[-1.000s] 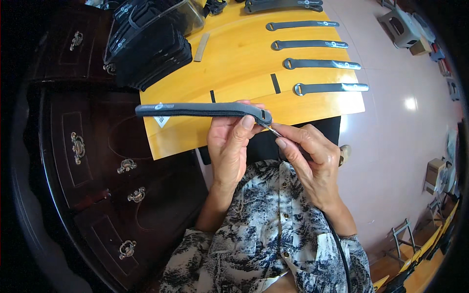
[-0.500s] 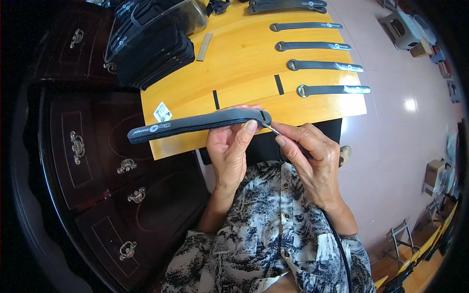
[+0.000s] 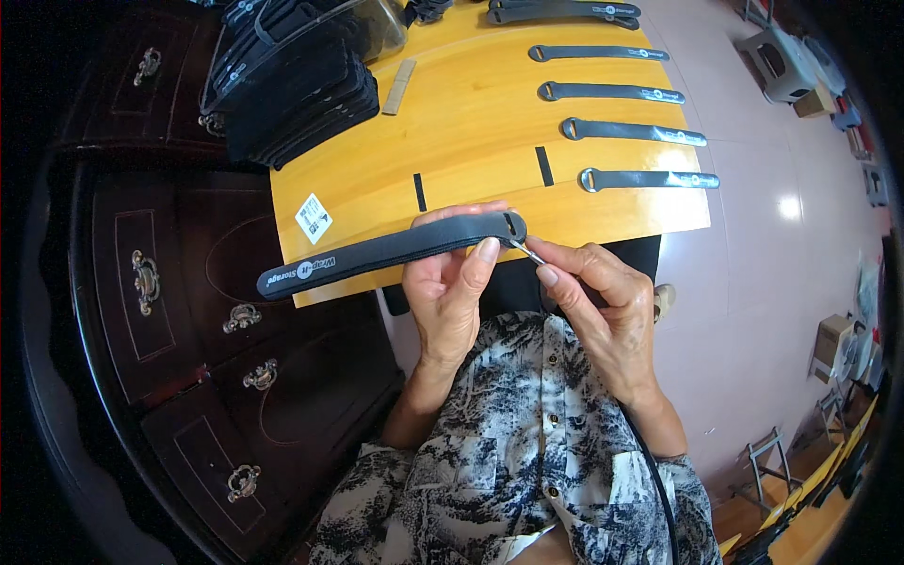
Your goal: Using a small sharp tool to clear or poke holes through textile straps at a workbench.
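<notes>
A thin stack of dark grey hook-and-loop straps with pale printing is pinched in my left hand, thumb in front and fingers behind. The slotted, rounded end points right; the long tail reaches left over the table's front edge. My right hand grips a slim silver metal tool between thumb and fingers, its tip at the lower rim of the slotted end. I cannot make out the tool's exact kind. Past my hands, several similar single straps lie in a column at the table's right.
The yellow table bears two short black strips, a white label and a tan strip. A clear bin and a dark pile of straps stand back left. Dark wooden drawers flank the left.
The strap stack's left end has dropped slightly and its printed face has turned more into view. Both hands keep their grips, and the tool tip remains at the slotted end.
</notes>
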A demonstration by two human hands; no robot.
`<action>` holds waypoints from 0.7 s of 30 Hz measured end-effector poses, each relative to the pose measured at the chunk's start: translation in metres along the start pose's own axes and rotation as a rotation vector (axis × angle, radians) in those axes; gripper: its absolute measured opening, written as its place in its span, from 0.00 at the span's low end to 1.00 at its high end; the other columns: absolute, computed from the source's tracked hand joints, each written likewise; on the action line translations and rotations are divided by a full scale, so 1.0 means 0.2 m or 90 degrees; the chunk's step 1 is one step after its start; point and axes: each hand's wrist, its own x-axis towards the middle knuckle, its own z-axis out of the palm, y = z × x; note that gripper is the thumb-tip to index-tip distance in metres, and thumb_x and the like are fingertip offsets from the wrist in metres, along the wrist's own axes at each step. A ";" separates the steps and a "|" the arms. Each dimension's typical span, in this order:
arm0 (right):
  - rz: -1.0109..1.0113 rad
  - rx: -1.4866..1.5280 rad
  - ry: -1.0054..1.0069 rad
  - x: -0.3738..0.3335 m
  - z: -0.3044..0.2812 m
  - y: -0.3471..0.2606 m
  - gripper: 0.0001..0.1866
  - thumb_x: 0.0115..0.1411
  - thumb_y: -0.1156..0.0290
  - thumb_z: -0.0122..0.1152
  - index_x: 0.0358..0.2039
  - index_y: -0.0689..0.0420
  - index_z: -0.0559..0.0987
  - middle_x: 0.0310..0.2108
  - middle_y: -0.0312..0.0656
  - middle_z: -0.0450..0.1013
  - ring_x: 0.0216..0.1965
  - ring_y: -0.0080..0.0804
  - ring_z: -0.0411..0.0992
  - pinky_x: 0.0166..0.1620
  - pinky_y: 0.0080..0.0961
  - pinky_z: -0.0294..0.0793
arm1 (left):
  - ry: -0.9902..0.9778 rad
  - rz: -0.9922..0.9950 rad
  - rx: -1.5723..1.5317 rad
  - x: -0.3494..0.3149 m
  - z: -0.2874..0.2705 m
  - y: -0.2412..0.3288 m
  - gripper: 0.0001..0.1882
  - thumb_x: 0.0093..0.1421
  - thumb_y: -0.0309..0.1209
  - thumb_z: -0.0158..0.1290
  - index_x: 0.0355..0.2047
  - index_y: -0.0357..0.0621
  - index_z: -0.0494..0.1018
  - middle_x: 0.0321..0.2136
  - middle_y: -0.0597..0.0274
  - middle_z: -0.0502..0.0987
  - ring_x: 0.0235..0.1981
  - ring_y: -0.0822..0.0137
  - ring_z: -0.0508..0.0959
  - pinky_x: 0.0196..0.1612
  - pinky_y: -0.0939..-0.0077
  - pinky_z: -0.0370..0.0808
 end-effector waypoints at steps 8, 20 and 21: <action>0.001 0.001 0.005 0.00 0.01 -0.02 0.12 0.56 0.76 0.60 0.42 0.62 0.80 0.23 0.44 0.74 0.23 0.27 0.69 0.29 0.21 0.68 | -0.005 0.013 -0.011 0.00 0.01 -0.02 0.20 0.55 0.15 0.53 0.48 0.32 0.64 0.45 0.47 0.73 0.48 0.60 0.74 0.53 0.68 0.70; 0.105 0.212 0.011 -0.03 0.05 -0.01 0.16 0.60 0.73 0.58 0.49 0.61 0.76 0.28 0.32 0.74 0.27 0.14 0.66 0.31 0.13 0.68 | -0.015 0.162 0.064 0.01 0.00 -0.06 0.18 0.54 0.14 0.54 0.44 0.37 0.65 0.46 0.44 0.72 0.48 0.57 0.74 0.53 0.67 0.72; 0.133 0.236 -0.011 -0.04 0.04 -0.01 0.16 0.61 0.72 0.57 0.49 0.61 0.76 0.28 0.32 0.74 0.27 0.14 0.66 0.31 0.13 0.68 | -0.018 0.199 0.098 0.01 0.00 -0.07 0.18 0.54 0.15 0.55 0.44 0.37 0.65 0.45 0.44 0.72 0.48 0.57 0.75 0.52 0.67 0.73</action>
